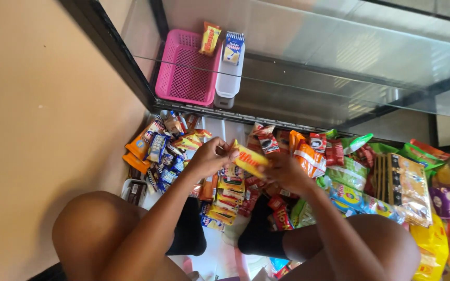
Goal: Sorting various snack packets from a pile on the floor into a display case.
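Tan plaster wall on the left, pale floor underneath, and a glass display cabinet w/ dark metal frame ahead — panes glossy, reflecting light. Inside it, bottom shelf: pink plastic mesh basket w/ a yellow-red snack pack standing at its far right corner, and just beside it a narrow white plastic bin holding a blue-white packet. On the floor in front of the cabinet, a heap of crinkly foil and plastic wrappers: orange, blue and brown small bars at left, a stack of yellow-red packs in the middle, red and orange packets behind, green bags and a long clear-wrapped pack of tan biscuits at right, yellow bag at far right. Left hand and right hand both grip one yellow wrapped bar w/ red print — held tilted above the pile, left fingers pinching its near-left end, right hand closed on the other end. Bare knees and black socks frame the bottom.
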